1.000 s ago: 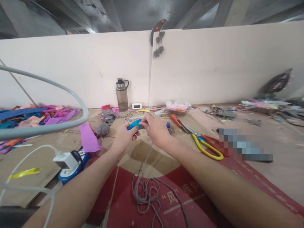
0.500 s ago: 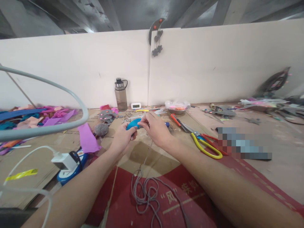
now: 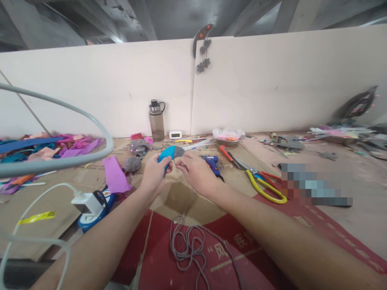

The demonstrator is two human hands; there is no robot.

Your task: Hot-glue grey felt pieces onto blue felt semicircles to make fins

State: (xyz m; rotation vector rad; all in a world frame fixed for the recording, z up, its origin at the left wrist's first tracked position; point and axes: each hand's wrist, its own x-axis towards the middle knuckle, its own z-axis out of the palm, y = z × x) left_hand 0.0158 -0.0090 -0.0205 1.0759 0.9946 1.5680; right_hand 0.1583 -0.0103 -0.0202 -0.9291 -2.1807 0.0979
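Note:
A blue crescent-shaped piece (image 3: 166, 152) is held up over the cardboard, its right end covered in grey wrapping. My left hand (image 3: 155, 171) is closed around the blue end, thumb on the front. Beside the grey end, my right hand (image 3: 195, 169) is closed in a pinch on a thin grey yarn strand, partly hidden by the fingers. Loose coils of the grey yarn (image 3: 189, 247) lie below on the red printed cardboard. Behind the right hand sits a blue glue gun (image 3: 212, 163), partly covered.
Yellow-handled scissors (image 3: 266, 187) and orange-handled scissors (image 3: 231, 156) lie to the right. At left are a power strip (image 3: 90, 217), purple felt (image 3: 115, 175) and a grey yarn ball (image 3: 132, 164). A bottle (image 3: 156, 123) stands by the white wall. A thick grey cable (image 3: 90, 117) arcs across the left foreground.
The crescent has turned upright in my left hand, so its grey-wrapped end now shows. My right hand has moved slightly down, and the glue gun is more visible. The view has shifted a little.

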